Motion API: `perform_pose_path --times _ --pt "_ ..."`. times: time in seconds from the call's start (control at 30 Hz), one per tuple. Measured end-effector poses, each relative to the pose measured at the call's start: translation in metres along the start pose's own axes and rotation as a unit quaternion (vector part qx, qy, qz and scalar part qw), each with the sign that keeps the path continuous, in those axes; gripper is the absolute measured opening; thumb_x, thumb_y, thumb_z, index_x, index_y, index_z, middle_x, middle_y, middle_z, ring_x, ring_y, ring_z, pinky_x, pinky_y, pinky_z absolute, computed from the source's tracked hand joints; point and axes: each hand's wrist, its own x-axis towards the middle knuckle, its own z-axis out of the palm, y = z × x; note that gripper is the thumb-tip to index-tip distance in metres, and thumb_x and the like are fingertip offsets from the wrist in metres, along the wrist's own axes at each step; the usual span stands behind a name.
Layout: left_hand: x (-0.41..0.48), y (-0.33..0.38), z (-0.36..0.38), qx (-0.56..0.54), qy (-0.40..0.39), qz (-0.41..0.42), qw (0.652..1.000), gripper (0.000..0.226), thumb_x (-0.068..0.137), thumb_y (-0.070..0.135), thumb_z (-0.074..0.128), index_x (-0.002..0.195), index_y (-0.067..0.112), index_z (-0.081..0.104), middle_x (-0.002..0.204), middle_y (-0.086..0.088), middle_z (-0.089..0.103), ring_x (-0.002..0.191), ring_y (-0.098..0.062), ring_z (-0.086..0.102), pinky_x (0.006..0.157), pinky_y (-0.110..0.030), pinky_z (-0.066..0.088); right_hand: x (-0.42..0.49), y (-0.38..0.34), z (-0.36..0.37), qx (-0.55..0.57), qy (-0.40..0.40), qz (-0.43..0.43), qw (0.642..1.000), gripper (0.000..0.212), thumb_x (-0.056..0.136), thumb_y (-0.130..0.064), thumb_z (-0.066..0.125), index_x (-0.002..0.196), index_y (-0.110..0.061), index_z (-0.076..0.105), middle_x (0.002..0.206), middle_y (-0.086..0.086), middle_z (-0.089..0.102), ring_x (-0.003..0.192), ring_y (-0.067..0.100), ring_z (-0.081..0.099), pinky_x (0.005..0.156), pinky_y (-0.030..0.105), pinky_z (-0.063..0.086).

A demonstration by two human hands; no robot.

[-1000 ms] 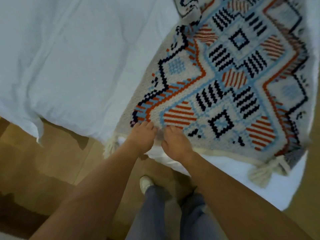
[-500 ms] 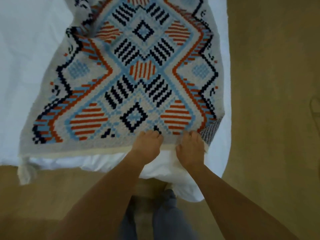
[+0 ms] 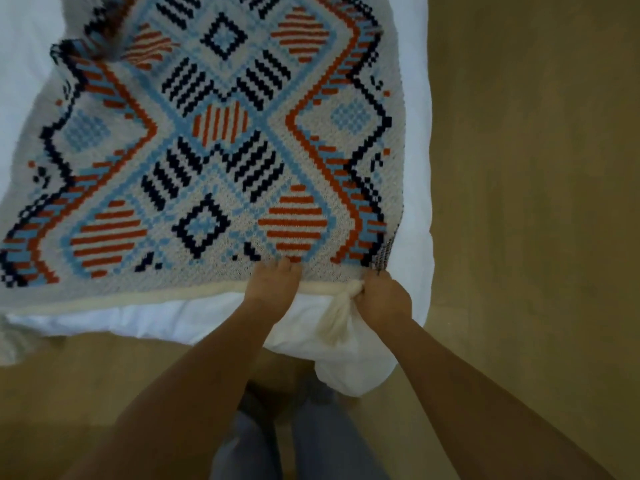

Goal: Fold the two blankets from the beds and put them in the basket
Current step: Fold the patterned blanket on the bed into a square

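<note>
A knitted blanket (image 3: pixel 214 161) with orange, navy and light-blue diamond patterns lies spread over the white bed (image 3: pixel 417 188). My left hand (image 3: pixel 273 285) pinches its near cream hem, a little right of the middle. My right hand (image 3: pixel 382 299) grips the near right corner, and a cream tassel (image 3: pixel 337 320) hangs down beside it. The far left part of the blanket is rumpled. No basket and no second blanket are in view.
The white bedding (image 3: pixel 346 362) droops over the bed's near corner between my arms. Tan wooden floor (image 3: pixel 536 202) runs along the right side and in front of the bed. My legs in grey trousers (image 3: pixel 294 445) stand at the bed's foot.
Both hands have slid right along the near hem. My right hand has reached the right corner and closed on it, and the tassel now hangs free. The view has shifted right.
</note>
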Motion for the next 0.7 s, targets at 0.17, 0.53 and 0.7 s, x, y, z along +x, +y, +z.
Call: perform_pose_path --times 0.17,0.53,0.7 --pt "-0.014 0.017 0.0 -0.001 -0.05 0.043 0.998 0.031 0.089 0.003 0.041 0.119 0.007 0.047 0.112 -0.013 0.056 0.098 -0.027 0.057 0.081 -0.035 0.048 -0.022 0.058 -0.001 0.003 -0.024 0.036 0.999 0.023 0.092 -0.021 0.043 0.092 -0.006 0.06 0.097 0.011 0.064 0.084 0.027 0.063 0.06 0.026 0.038" --pt "-0.029 0.047 0.008 0.016 -0.098 0.043 0.994 0.037 0.088 0.011 0.05 0.125 0.007 0.044 0.123 -0.012 0.049 0.109 -0.026 0.051 0.092 -0.035 0.042 -0.039 0.077 0.007 -0.008 -0.09 0.094 0.991 0.036 0.088 -0.009 0.043 0.124 -0.011 0.047 0.128 0.013 0.041 0.116 0.03 0.041 0.084 0.037 0.044" --pt "-0.018 0.043 -0.009 -0.046 -0.063 0.044 0.996 0.025 0.088 0.01 0.043 0.111 0.011 0.054 0.105 -0.006 0.06 0.091 -0.021 0.058 0.075 -0.031 0.043 -0.024 0.062 -0.008 0.019 0.088 0.083 0.992 0.031 0.08 -0.01 0.05 0.108 -0.005 0.061 0.125 0.014 0.047 0.114 0.031 0.041 0.085 0.037 0.041"
